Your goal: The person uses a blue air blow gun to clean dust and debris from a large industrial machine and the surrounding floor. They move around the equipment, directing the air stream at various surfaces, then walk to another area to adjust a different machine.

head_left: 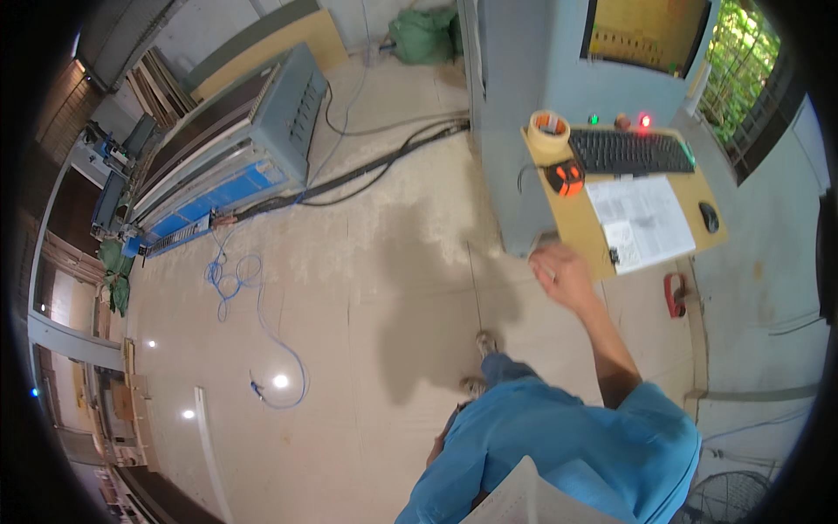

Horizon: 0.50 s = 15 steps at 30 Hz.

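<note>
My right hand (563,276) is raised beside the near left corner of a tan board shelf (576,229), its fingers curled together. A small greyish shape shows just beyond the fingertips, and I cannot make out whether they hold it. Nearest on the shelf are a clipped stack of printed papers (650,214) and an orange-and-black tape measure (566,178). My left hand (436,449) hangs low beside my blue shirt; only a sliver of skin shows, and its fingers are hidden.
The shelf also carries a roll of tape (550,131), a black keyboard (633,152) and a mouse (709,217), below a screen (648,31). A large grey-blue machine (227,148) stands far left. Cables (384,166) and a blue air hose (278,336) cross the floor.
</note>
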{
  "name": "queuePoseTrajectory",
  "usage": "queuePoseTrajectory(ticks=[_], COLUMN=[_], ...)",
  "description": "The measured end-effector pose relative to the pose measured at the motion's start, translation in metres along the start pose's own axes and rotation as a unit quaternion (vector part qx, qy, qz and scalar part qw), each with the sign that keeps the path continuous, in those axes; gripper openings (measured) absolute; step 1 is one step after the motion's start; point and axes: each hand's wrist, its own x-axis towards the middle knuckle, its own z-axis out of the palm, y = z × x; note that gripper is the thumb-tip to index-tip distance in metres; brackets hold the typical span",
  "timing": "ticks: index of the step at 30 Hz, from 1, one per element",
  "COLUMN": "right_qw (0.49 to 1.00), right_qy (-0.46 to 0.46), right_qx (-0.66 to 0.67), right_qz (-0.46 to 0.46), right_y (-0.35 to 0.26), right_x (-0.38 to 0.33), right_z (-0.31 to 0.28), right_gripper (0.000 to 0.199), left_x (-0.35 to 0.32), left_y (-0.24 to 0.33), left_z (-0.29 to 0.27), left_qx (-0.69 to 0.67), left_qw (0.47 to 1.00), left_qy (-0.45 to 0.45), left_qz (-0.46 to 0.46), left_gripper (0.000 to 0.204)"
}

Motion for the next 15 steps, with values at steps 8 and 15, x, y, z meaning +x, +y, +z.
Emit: queuePoseTrajectory(ticks=[8,15], right_qw=[0.946,0.813], right_qy=[-0.273,-0.564], right_qx=[0.170,0.138], right_qz=[0.031,0.045], right_y=[-0.040,-0.044], right_x=[-0.055,-0.087], right_z=[0.080,0.144], right_gripper=[0.018,0.033], left_x=[0.009,0.017], left_y=[-0.004,0.012], left_z=[-0.017,-0.058], left_qx=[0.062,0.049], left_qw=[0.998,0.999], left_qy=[-0.014,-0.014], left_qz=[-0.011,-0.015], left_gripper=[0.058,0.057])
